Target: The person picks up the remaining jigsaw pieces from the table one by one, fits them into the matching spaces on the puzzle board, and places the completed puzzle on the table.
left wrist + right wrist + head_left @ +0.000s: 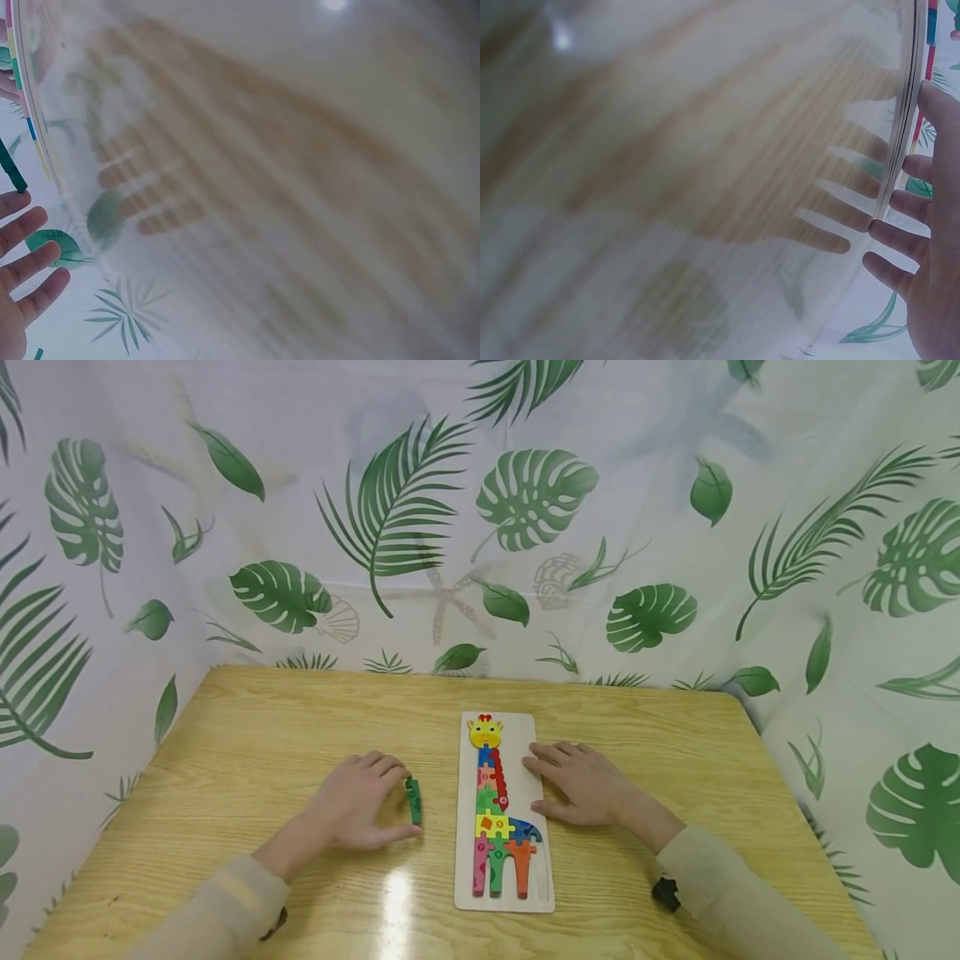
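Observation:
A green puzzle piece (415, 802) is held on edge between the index finger and thumb of my left hand (356, 802), left of the board. In the left wrist view, the green piece (12, 169) meets one fingertip, while the thumb is out of sight. A pale wooden puzzle board (519, 752) lies upright in front of me, bearing a colourful giraffe made of numbered pieces with a yellow head (486, 732). A bare leg-shaped recess shows at its lower right. My right hand (577, 785) rests with spread fingers against the board's right edge.
The glossy wooden table (262, 718) extends around the board on all sides. Behind it and at both sides hangs a white curtain (450, 635) with green leaf prints. Both wrists wear dark straps near the sleeves.

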`<move>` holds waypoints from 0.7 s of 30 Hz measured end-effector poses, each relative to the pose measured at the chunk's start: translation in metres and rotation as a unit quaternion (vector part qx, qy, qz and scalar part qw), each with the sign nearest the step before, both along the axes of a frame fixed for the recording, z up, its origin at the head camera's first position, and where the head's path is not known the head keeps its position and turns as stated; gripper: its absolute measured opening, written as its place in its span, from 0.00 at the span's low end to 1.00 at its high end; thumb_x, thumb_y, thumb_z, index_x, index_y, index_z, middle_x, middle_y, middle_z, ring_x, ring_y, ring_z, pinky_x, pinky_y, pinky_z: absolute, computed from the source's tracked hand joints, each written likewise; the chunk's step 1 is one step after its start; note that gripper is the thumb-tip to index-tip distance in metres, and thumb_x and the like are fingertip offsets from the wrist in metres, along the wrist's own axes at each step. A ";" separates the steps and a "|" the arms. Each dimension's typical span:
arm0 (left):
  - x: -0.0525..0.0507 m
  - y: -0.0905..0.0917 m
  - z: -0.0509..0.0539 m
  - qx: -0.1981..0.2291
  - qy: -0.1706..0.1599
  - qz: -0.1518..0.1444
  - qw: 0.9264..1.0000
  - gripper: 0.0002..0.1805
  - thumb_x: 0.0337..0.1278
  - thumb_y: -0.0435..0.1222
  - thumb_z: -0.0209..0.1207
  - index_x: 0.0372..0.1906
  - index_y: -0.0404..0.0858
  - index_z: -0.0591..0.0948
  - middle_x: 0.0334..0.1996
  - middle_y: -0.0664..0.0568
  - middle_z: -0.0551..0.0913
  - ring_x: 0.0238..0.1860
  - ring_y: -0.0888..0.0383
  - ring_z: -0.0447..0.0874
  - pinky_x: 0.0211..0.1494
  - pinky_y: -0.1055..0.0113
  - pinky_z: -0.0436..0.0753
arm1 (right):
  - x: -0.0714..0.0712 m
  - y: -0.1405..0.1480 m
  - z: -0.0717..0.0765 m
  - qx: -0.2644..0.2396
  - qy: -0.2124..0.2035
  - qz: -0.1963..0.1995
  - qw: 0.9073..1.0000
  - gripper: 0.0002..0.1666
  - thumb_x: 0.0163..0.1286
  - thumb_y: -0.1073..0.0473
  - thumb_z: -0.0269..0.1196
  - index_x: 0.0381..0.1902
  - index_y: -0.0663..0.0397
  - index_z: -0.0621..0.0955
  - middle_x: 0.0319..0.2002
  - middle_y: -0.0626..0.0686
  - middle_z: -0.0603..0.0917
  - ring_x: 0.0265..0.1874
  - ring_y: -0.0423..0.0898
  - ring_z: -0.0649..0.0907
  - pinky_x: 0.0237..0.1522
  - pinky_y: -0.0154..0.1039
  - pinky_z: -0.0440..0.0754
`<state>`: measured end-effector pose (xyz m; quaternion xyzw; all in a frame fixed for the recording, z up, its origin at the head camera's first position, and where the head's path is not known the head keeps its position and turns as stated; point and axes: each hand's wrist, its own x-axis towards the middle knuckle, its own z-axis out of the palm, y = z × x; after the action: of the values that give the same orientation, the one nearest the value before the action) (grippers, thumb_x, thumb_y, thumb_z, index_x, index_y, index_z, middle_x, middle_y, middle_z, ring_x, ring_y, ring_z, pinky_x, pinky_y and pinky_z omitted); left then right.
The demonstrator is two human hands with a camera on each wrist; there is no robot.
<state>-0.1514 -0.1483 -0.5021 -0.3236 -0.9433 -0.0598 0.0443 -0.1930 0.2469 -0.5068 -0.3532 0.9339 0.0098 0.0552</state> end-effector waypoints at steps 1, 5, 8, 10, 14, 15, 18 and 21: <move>0.000 0.001 0.000 0.003 0.001 -0.001 1.000 0.48 0.57 0.75 0.57 0.67 0.41 0.80 0.63 0.47 0.84 0.65 0.47 0.81 0.66 0.45 0.83 | 0.000 0.000 0.000 0.002 0.001 0.000 1.000 0.45 0.75 0.25 0.53 0.80 0.41 0.70 0.79 0.55 0.71 0.75 0.60 0.74 0.75 0.64 0.74; 0.002 0.007 0.001 0.014 0.009 -0.011 1.000 0.47 0.56 0.74 0.58 0.66 0.42 0.81 0.62 0.48 0.84 0.64 0.48 0.81 0.65 0.47 0.83 | -0.001 0.001 -0.002 0.004 0.001 -0.003 1.000 0.45 0.75 0.24 0.52 0.80 0.40 0.69 0.80 0.54 0.71 0.75 0.60 0.74 0.75 0.63 0.73; 0.003 0.012 0.000 0.017 0.015 -0.018 1.000 0.46 0.57 0.74 0.58 0.65 0.42 0.81 0.62 0.49 0.84 0.64 0.48 0.82 0.65 0.48 0.84 | -0.001 0.001 -0.003 0.003 0.001 -0.003 1.000 0.45 0.75 0.24 0.52 0.80 0.40 0.69 0.80 0.53 0.70 0.75 0.59 0.74 0.75 0.63 0.73; 0.003 0.015 -0.001 0.020 0.015 -0.019 1.000 0.46 0.57 0.74 0.58 0.65 0.42 0.81 0.63 0.49 0.84 0.64 0.48 0.81 0.65 0.48 0.83 | -0.001 0.000 -0.003 0.002 0.001 -0.003 1.000 0.45 0.75 0.24 0.52 0.80 0.40 0.69 0.80 0.54 0.70 0.75 0.59 0.74 0.75 0.63 0.73; 0.005 0.020 0.000 0.024 0.005 -0.017 1.000 0.46 0.56 0.74 0.58 0.66 0.43 0.81 0.64 0.49 0.84 0.66 0.48 0.81 0.67 0.48 0.82 | -0.001 0.000 -0.002 0.004 0.001 -0.004 1.000 0.45 0.75 0.24 0.52 0.81 0.40 0.68 0.80 0.53 0.70 0.75 0.59 0.74 0.76 0.63 0.73; 0.005 0.021 0.001 0.026 0.002 -0.017 1.000 0.46 0.56 0.74 0.58 0.66 0.42 0.81 0.64 0.49 0.84 0.66 0.48 0.81 0.67 0.47 0.82 | -0.001 0.000 -0.002 0.004 0.002 -0.004 1.000 0.45 0.75 0.24 0.52 0.80 0.40 0.69 0.80 0.54 0.70 0.75 0.60 0.75 0.75 0.63 0.73; 0.007 0.025 0.003 0.026 -0.007 -0.017 0.999 0.47 0.56 0.74 0.58 0.67 0.43 0.80 0.64 0.49 0.83 0.67 0.47 0.80 0.69 0.46 0.81 | 0.000 0.000 -0.001 0.005 0.006 -0.003 1.000 0.45 0.75 0.24 0.53 0.80 0.41 0.69 0.80 0.54 0.71 0.75 0.60 0.75 0.75 0.63 0.74; 0.009 0.028 0.004 0.027 -0.011 -0.020 0.999 0.47 0.57 0.74 0.57 0.67 0.43 0.80 0.65 0.49 0.83 0.67 0.47 0.80 0.70 0.44 0.81 | 0.000 0.000 -0.001 0.006 0.006 -0.001 1.000 0.45 0.75 0.24 0.52 0.80 0.41 0.69 0.80 0.54 0.71 0.75 0.60 0.75 0.75 0.63 0.74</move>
<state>-0.1425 -0.1201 -0.4982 -0.3405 -0.9350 -0.0897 0.0417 -0.1932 0.2471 -0.5075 -0.3517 0.9345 0.0173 0.0515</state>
